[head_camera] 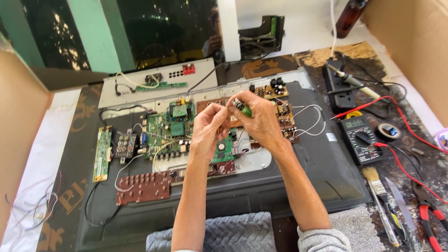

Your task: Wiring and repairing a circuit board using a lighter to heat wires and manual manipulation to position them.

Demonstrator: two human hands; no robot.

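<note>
Small green component [243, 108] pinched between left hand [207, 128], right hand [259, 119].

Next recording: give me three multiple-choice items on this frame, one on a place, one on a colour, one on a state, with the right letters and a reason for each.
1. Where does the multimeter lie?
A. on the bench right of the opened television back
B. on the white paper at far left
C. in the person's lap

2. What colour are the handles of the pliers at the lower right?
A. blue
B. red
C. yellow

3. How is the small green part kept?
A. lying loose on the main green board
B. pinched up in the air by the right hand, the left hand close beside it
C. clamped in a vise

Answers: 1 A, it sits among red leads beside the panel's right edge. 2 B, both handles show red. 3 B, right fingertips close on it above the boards.
</note>
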